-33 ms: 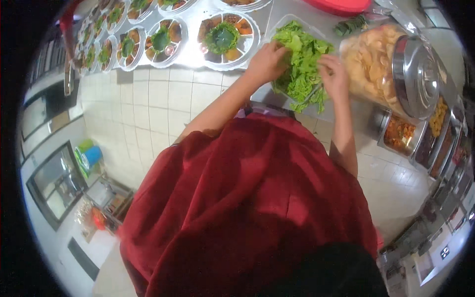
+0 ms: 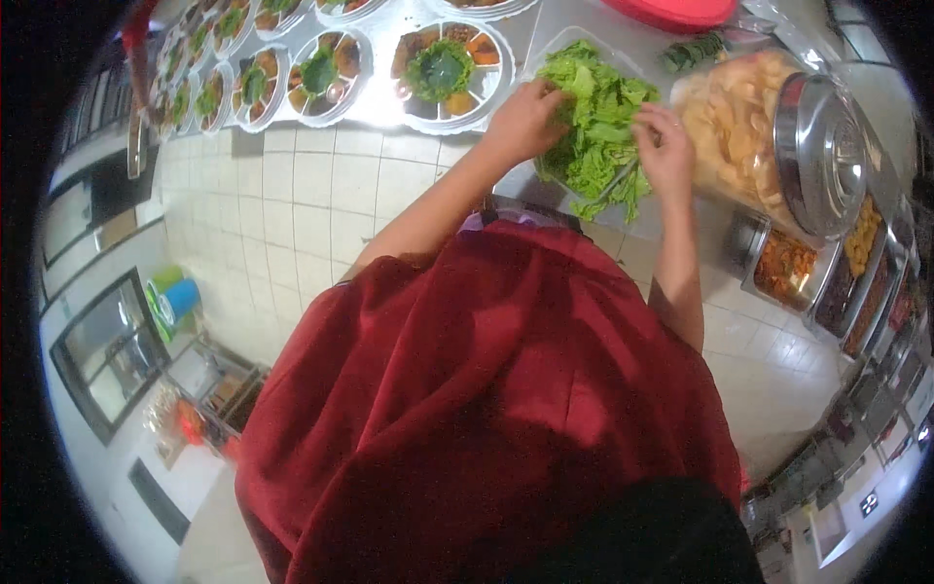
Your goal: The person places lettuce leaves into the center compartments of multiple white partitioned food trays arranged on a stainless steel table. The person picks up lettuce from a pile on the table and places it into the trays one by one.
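Note:
A clear plastic container (image 2: 545,58) on the metal table holds a heap of green lettuce leaves (image 2: 595,122), some drooping over its near side. My left hand (image 2: 525,122) is at the heap's left edge, its fingers curled in against the leaves. At the right edge my right hand (image 2: 667,148) has its thumb and fingers bent toward each other in a pinch; whether a scrap of leaf lies between them is too small to make out. Left of the container stands a round sectioned tray (image 2: 498,92) with portions of food around a lettuce-lined cup (image 2: 438,73).
More filled trays (image 2: 329,78) line the table to the left. Close by my right hand sits a large clear jar (image 2: 739,136) of pale crackers with a metal lid (image 2: 827,156). Metal food pans (image 2: 786,268) stand at the right. A red lid-like object (image 2: 671,10) lies at the back.
My right hand has shifted slightly right, a little away from the leaves. My left hand stays at the lettuce's left edge.

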Available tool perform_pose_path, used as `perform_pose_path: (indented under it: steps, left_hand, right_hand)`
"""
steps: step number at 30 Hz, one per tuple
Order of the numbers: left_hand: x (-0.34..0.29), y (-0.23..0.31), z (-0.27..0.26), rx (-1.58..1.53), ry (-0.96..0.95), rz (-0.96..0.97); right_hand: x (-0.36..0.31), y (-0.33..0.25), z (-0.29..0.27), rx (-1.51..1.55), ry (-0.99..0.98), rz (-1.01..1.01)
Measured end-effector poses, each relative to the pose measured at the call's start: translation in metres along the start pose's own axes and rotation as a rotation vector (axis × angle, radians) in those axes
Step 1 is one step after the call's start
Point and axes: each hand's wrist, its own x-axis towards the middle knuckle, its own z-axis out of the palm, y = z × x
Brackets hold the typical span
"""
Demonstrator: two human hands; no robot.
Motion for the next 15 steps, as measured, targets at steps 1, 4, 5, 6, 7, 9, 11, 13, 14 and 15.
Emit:
perform_pose_path:
  steps: [1, 4, 5, 6, 7, 9, 11, 13, 14, 15]
  left_hand:
    - [-0.002, 0.001, -0.002, -0.004, 0.010, -0.003]
    - [-0.007, 0.009, -0.007, 0.006, 0.104, 0.020]
    - [-0.009, 0.014, -0.009, 0.014, 0.143, 0.036]
    - [-0.008, 0.022, -0.015, -0.032, 0.164, 0.072]
    - [-0.007, 0.032, -0.021, -0.078, 0.182, 0.108]
    - [-0.003, 0.047, -0.030, -0.149, 0.199, 0.191]
    - [0.001, 0.059, -0.034, -0.197, 0.196, 0.283]
    - [-0.001, 0.067, -0.031, -0.305, 0.124, 0.216]
    - [-0.001, 0.070, -0.027, -0.358, 0.086, 0.182]
    - [0.000, 0.064, -0.017, -0.343, 0.153, 0.170]
  right_hand:
    - [0.003, -0.003, -0.005, 0.086, 0.077, -0.010]
    - [0.007, -0.012, -0.011, 0.402, 0.037, 0.238]
    - [0.009, -0.014, -0.013, 0.444, 0.062, 0.210]
    - [0.010, -0.016, -0.013, 0.484, 0.093, 0.182]
    - [0.010, -0.020, -0.014, 0.524, 0.124, 0.157]
    - [0.015, -0.039, -0.022, 0.626, 0.171, 0.213]
    - [0.016, -0.048, -0.025, 0.731, 0.198, 0.272]
    - [0.014, -0.055, -0.025, 0.841, 0.200, 0.340]
    - [0.014, -0.060, -0.026, 0.934, 0.196, 0.397]
    - [0.012, -0.068, -0.029, 1.027, 0.188, 0.454]
